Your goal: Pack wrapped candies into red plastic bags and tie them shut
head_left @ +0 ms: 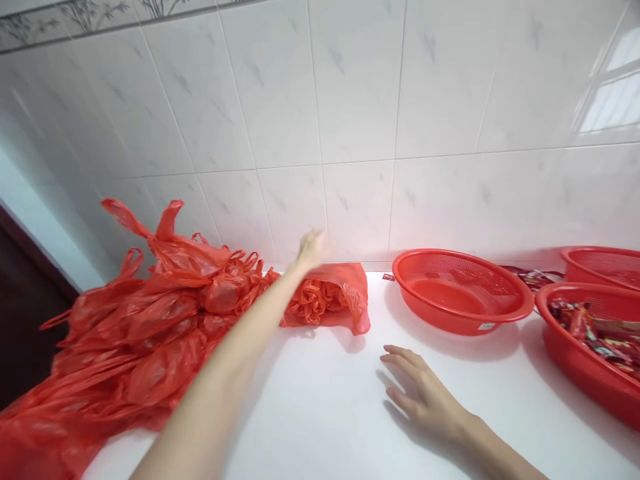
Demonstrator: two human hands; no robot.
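Spotter: What's nearest on your feed?

Me: My right hand (425, 397), low over the white table (310, 413), fingers parted with nothing between them. I can't tell whether it touches the surface

Spotter: And the left?

Me: The left hand (311, 247) is farther off, by the back edge of the red bag (353, 287), which has crumpled plastic (313, 301) bunched at its front. That bag lies near the wall (350, 100), between the heap (165, 360) of red bags and the middle basket (450, 297). The hand is a blur (my feed smears it), so I can't say whether its fingers are closed, or on anything

Spotter: How would you work it well?

Me: I'd brace the bag's near edge with the right hand and have the left pinch a single layer lightly; film this thin probably clings and stretches. I'd also carry my left forearm (240, 360) high, since those loops could snag

Spotter: Any writing?

Me: None I can read. The packets (595, 340) in the right-hand basket (575, 377) carry coloured print, too small for me. The middle basket has a pale sticker (486, 327) on its near side, and a red tag (388, 277) beside it shows light marks, nothing legible
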